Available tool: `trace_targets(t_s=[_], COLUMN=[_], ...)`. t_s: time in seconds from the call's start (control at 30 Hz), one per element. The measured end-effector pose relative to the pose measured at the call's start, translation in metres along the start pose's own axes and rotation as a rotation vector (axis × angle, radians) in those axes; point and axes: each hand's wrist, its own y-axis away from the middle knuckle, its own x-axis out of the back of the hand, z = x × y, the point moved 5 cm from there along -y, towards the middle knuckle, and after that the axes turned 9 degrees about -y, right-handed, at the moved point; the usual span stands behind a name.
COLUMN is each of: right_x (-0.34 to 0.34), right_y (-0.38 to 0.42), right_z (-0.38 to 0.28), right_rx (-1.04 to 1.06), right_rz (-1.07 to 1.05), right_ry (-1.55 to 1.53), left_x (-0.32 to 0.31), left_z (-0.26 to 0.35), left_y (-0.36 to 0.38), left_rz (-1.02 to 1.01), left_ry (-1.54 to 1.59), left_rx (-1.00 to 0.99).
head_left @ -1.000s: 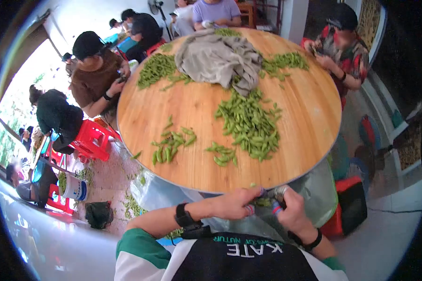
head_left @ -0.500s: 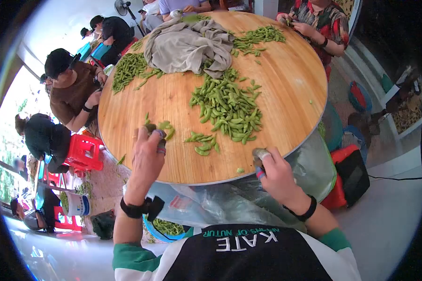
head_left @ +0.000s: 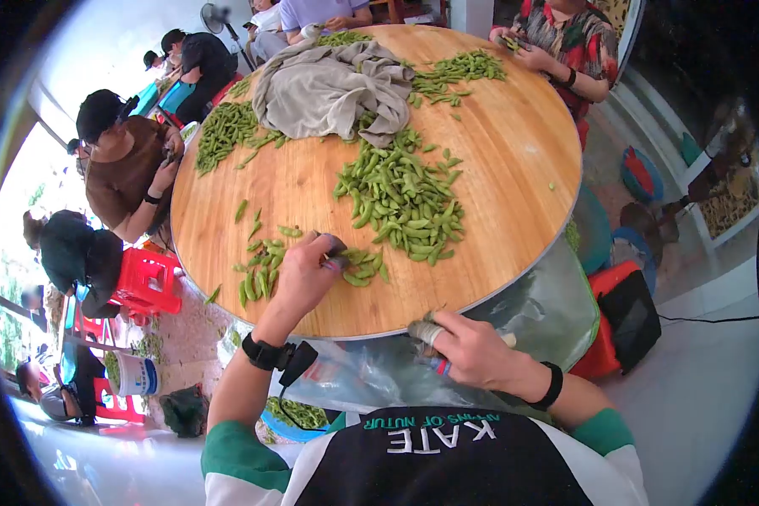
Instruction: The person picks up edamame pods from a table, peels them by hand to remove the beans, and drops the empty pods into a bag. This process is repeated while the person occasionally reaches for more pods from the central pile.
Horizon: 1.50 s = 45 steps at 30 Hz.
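Observation:
My left hand [head_left: 308,268], with dark wraps on its fingertips, is at a small group of green edamame pods [head_left: 363,268] on the table. Its fingers curl and pinch at the nearest pods; the tips partly hide the contact. Below that hand's wrist side lies another loose cluster of pods [head_left: 262,274]. At the table's near edge my right hand [head_left: 474,347] is closed, its fingers wrapped with cloth and tape. A pale end [head_left: 508,340] shows beside it; what it grips is mostly hidden. A large heap of pods [head_left: 405,202] lies beyond both hands.
The round wooden table [head_left: 523,177] carries a crumpled grey cloth [head_left: 325,88] and more pod piles. A person in brown [head_left: 131,181] sits left, another person [head_left: 565,51] at right. Clear plastic [head_left: 379,371] hangs below the edge. A red stool [head_left: 148,282] stands left.
My left hand has moved right, from the left cluster to the small pod group; more pods now show at left. My right hand has shifted left and down to the table's edge.

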Motion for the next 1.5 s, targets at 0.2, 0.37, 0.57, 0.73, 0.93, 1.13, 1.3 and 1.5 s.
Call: trace_targets(t_s=[0.2,0.37,0.57,0.73,0.93,1.13,1.3,1.5], right_x=[0.015,0.012,0.008,0.009,0.006,0.007,0.009,0.007], right_y=[0.003,0.002,0.005,0.007,0.011,0.012,0.014,0.015], right_z=[0.023,0.02,0.02,0.017,0.013,0.014,0.012,0.013], right_rx=[-0.293,-0.579,-0.571,-0.559,-0.569,-0.528,-0.552,-0.568], right_rz=[0.215,0.213,0.265,0.243,0.258,0.296,0.304,0.344], right_ry=[-0.686,-1.172,-1.272,-1.393,-1.462,-1.432,-1.364,-1.392], left_x=[0.001,-0.013,-0.027,-0.029,-0.025,-0.028,-0.025,-0.03], left_z=[0.042,0.085,0.1,0.1,0.105,0.107,0.109,0.108], left_y=[0.012,0.026,0.033,0.034,0.035,0.036,0.035,0.038], left_rz=[-0.168,-0.343,-0.376,-0.374,-0.302,-0.258,-0.275,-0.202], left_ry=[0.853,0.963,0.95,1.084,1.12,1.096,1.062,1.035], left_rx=[0.318,0.26,0.164,0.173,0.185,0.156,0.156,0.077])
